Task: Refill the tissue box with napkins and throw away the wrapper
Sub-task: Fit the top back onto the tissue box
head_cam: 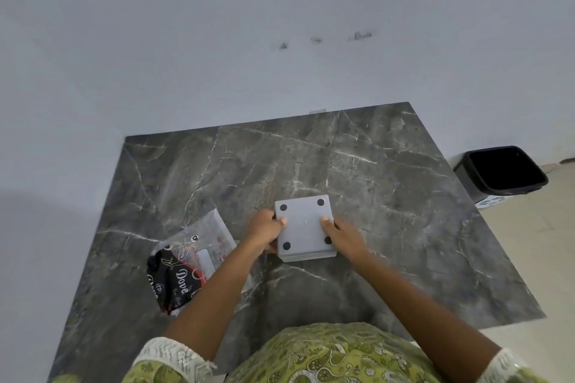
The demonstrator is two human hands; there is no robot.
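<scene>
Now | both hands point(264, 228) point(340, 236) grip upturned tissue box point(303, 227) | wrapper point(189, 261) left

The only clear word is "Dove", in white script on the black part of the wrapper point(174, 277), which lies on the table point(389, 196). Below it, near the wrapper's left edge, the same word seems to stand again, cut off and only partly legible. A small round black-and-white logo sits on the wrapper's clear part; its mark is too small to read. The bin point(501, 172) has a pale label with bluish marks at its foot, unreadable.
</scene>
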